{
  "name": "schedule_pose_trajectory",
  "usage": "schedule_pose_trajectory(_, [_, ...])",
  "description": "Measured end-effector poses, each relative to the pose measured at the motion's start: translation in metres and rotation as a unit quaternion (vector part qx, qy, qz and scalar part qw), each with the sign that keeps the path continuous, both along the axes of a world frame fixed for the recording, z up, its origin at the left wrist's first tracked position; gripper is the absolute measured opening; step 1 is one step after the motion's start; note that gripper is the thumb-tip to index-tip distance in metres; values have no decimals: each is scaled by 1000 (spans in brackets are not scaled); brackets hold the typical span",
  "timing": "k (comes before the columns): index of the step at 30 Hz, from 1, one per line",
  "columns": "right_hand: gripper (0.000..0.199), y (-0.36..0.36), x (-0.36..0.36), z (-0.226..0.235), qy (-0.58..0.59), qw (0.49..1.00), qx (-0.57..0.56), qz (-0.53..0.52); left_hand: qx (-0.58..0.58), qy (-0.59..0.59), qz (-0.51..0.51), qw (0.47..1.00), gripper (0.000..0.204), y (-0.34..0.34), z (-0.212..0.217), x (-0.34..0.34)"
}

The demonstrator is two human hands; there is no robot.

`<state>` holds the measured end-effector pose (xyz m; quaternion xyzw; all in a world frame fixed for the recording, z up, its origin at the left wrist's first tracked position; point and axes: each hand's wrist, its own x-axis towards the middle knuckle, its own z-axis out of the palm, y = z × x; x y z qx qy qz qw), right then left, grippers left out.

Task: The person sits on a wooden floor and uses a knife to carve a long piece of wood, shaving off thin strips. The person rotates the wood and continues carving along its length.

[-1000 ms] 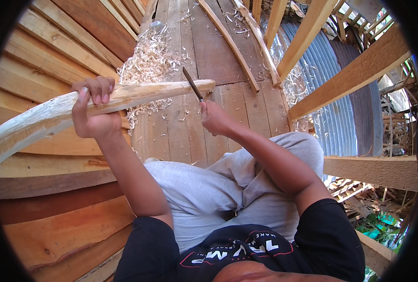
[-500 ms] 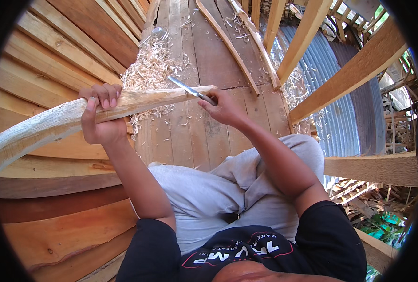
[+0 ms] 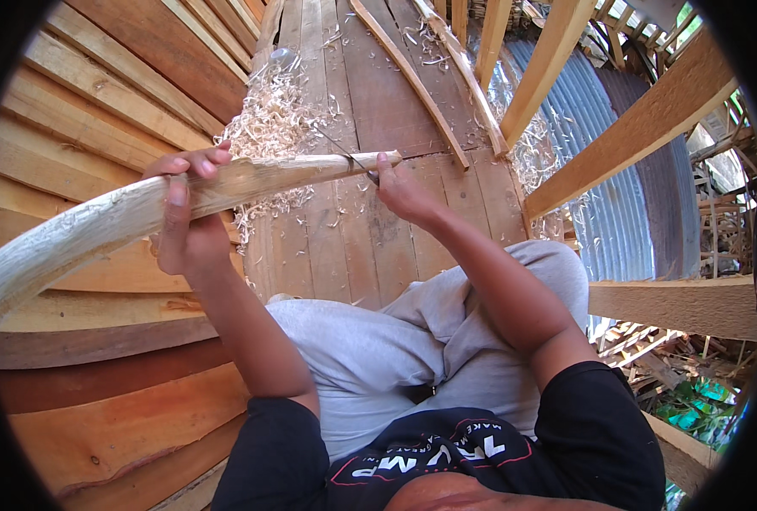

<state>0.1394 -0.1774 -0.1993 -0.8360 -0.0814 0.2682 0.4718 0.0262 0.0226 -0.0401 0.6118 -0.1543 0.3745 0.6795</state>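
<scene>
A long, curved, pale wooden pole (image 3: 97, 217) reaches from the left rim across to the middle, tapering to a thin end at the right. Wrapped round its thicker part, my left hand (image 3: 189, 204) has its fingers over the top and its thumb across the near side. At the tapered end my right hand (image 3: 400, 187) grips a knife (image 3: 336, 143), with fingers pressed against the wood. The blade appears edge-on as a thin dark line crossing the pole and pointing away to the upper left. Most of the handle is hidden by the right hand.
Curly wood shavings (image 3: 276, 128) are heaped on the plank floor (image 3: 366, 247) beyond the pole. A board wall (image 3: 80, 111) stands close on the left. Two long sticks (image 3: 412, 81) lie ahead. Wooden posts (image 3: 557, 60) and corrugated metal sheets (image 3: 600, 170) are at the right.
The knife has turned from showing its flat, shiny blade to edge-on. My left hand has rolled round the pole, its fingers lifting somewhat. The pole's tip has shifted slightly right.
</scene>
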Motion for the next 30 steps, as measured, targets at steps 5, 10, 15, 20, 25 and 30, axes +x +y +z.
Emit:
schedule_pose_trajectory(5, [55,-4,1,-7,-203,969,-131,-47,-53,-27,-128,990,17,0,-4,4])
schedule_pose_trajectory(10, [52,22,-32,55,-228,968,-106,10,-19,-34,-173,984,17,3,-4,-1])
schedule_pose_trajectory(15, [52,-21,11,-24,-253,960,-115,-37,-20,-39,-195,980,13,-3,-6,4])
schedule_pose_trajectory(20, [33,19,-21,41,-182,978,-103,2,-29,-25,-123,992,13,-8,-2,-2])
schedule_pose_trajectory(25, [50,-18,12,-17,-221,970,-104,2,-63,-47,-151,985,14,-5,-6,-1])
schedule_pose_trajectory(30, [49,-13,8,-5,-217,970,-109,-8,-43,-44,-121,991,15,-18,-6,6])
